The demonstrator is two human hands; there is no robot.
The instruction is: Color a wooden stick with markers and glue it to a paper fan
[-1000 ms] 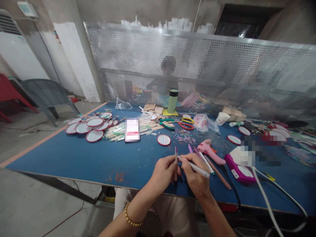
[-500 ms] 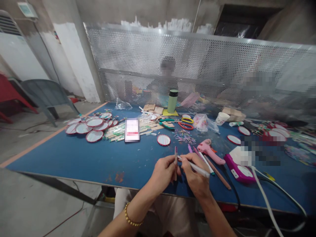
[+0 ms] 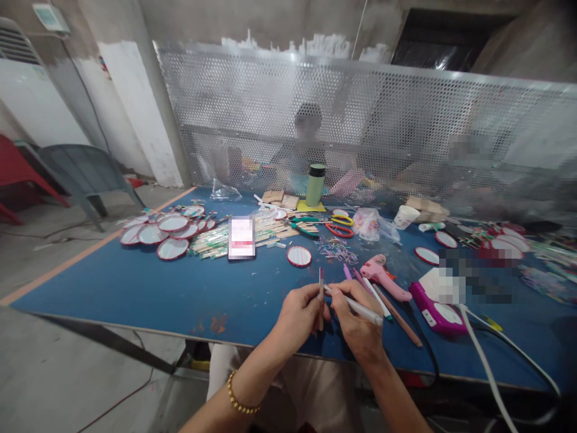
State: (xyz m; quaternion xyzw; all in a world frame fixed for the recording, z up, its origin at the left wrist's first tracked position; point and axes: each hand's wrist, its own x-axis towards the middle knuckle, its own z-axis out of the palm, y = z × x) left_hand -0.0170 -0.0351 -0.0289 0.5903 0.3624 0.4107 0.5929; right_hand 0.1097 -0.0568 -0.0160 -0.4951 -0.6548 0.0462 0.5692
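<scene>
Fingers: left hand [image 3: 298,313] is clamping one flat stick [image 3: 321,278]; right hand [image 3: 358,328] is gripping one white pen [image 3: 363,310]
Glue gun [image 3: 386,280]: one, pink, curved, is lying nearby

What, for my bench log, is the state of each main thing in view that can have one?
Left hand: closed on flat wooden stick, held upright
Right hand: closed on white plastic pen
Green cylindrical bottle: upright, capped
Black rectangular phone: screen lit
Pink plastic glue gun: lying down, unheld
Clear plastic bag: crumpled
</scene>
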